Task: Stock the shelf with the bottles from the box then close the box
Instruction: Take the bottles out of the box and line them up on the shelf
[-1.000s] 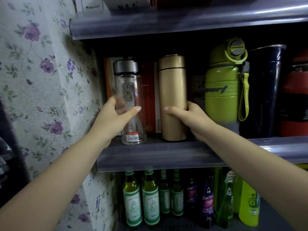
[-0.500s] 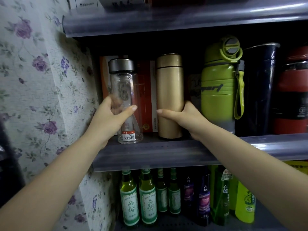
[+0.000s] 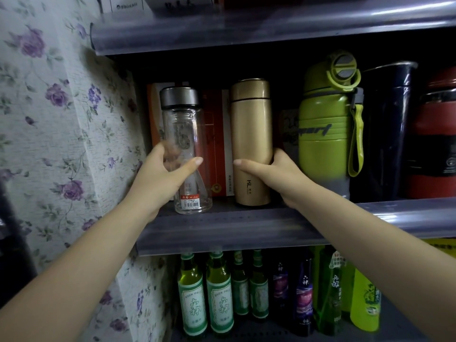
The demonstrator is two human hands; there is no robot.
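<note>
Our left hand (image 3: 164, 178) is curled around the lower half of a clear glass bottle (image 3: 185, 154) with a grey screw cap, thumb laid across the front and fingers seen blurred through the glass behind; the bottle stands upright on the grey shelf (image 3: 246, 228) with a red-and-white price sticker near its base. Our right hand (image 3: 276, 174) wraps the gold vacuum flask (image 3: 251, 144) just beside it, thumb stretched across the front, fingers round its right side; the flask too stands upright on the shelf board. Between and behind the two bottles: an orange-and-white carton (image 3: 217, 144) against the back. To the right of the flask, in order: a lime-green sports bottle (image 3: 328, 127) with a loop cap and hanging strap, a dark navy tumbler (image 3: 387, 129), a red-and-black flask (image 3: 434, 144) at the frame edge. Shelf above (image 3: 271, 28): grey board, boxes on it cut off by the frame. Shelf below: a row of green glass bottles (image 3: 206, 292) with green-and-white labels, dark purple bottles (image 3: 303, 294) beside them, then green plastic bottles (image 3: 365, 299) to the right. Left of the shelving: a wall (image 3: 54, 124) in pale paper printed with purple flowers. The box is not in view.
</note>
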